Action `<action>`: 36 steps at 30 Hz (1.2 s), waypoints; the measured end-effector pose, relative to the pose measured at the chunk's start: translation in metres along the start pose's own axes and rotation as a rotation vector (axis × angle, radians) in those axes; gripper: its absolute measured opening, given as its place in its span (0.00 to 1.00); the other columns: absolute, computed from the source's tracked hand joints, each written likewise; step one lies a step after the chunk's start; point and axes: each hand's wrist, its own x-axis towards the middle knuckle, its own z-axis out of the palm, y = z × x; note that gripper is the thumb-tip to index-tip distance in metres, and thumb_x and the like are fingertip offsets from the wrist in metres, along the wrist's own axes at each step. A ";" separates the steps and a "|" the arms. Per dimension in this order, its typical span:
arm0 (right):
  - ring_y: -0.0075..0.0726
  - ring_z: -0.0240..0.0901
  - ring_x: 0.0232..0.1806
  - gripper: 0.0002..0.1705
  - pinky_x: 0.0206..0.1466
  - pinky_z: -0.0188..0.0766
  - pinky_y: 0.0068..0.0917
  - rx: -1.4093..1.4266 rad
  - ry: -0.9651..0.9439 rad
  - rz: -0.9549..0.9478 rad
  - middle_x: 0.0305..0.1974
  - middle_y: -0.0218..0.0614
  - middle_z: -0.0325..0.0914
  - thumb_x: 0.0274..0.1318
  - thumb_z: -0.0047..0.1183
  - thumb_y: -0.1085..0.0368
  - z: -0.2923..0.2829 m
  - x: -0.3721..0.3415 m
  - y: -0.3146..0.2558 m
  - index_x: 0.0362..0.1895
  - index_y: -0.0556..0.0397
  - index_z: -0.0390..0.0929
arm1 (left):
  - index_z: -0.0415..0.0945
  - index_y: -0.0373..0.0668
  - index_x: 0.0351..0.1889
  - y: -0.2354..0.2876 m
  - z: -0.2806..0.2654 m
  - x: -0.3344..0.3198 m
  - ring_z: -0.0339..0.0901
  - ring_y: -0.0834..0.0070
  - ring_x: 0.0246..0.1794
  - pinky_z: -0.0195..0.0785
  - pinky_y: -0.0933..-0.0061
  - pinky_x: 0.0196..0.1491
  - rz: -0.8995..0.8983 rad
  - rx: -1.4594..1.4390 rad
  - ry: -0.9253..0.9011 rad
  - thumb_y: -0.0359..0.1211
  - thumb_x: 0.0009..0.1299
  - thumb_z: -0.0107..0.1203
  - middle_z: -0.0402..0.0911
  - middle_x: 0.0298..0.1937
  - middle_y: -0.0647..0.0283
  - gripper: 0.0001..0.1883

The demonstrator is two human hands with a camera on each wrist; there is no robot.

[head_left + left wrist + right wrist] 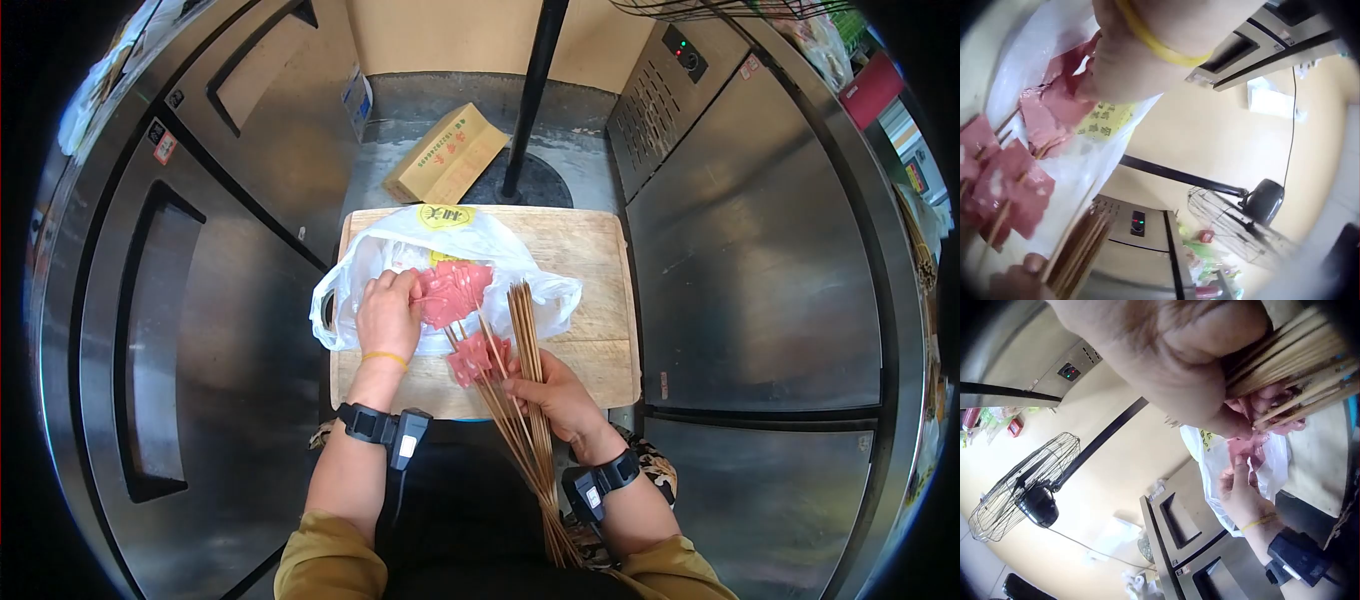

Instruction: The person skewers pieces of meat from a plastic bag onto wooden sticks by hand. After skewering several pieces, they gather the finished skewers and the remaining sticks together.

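Note:
Raw pink meat slices (458, 292) lie on a white plastic bag (500, 243), which is spread over a wooden cutting board (602, 345). At the pile's left edge, my left hand (388, 318) pinches a meat slice between thumb and fingers. My right hand (562, 398) grips a thick bundle of bamboo skewers (528, 345), tips pointing away from me. Beside the bundle, a few separate skewers carry threaded meat (1013, 187), close to the right thumb. Part of the left fingertips is hidden behind the hand in the left wrist view.
Steel refrigerator cabinets stand close on the left (250, 300) and right (760, 250). Behind the board are a cardboard box (450, 150) and a black pole (530, 100) on a round base. The pole belongs to a standing fan (1038, 503).

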 end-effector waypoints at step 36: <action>0.18 0.65 0.21 0.13 0.22 0.58 0.14 0.037 -0.029 -0.031 0.25 0.29 0.74 0.50 0.58 0.74 0.004 0.002 0.002 0.37 0.49 0.68 | 0.74 0.40 0.45 0.024 0.005 -0.004 0.78 0.78 0.40 0.73 0.76 0.46 -0.460 -1.618 -0.359 0.26 0.66 0.55 0.80 0.39 0.65 0.10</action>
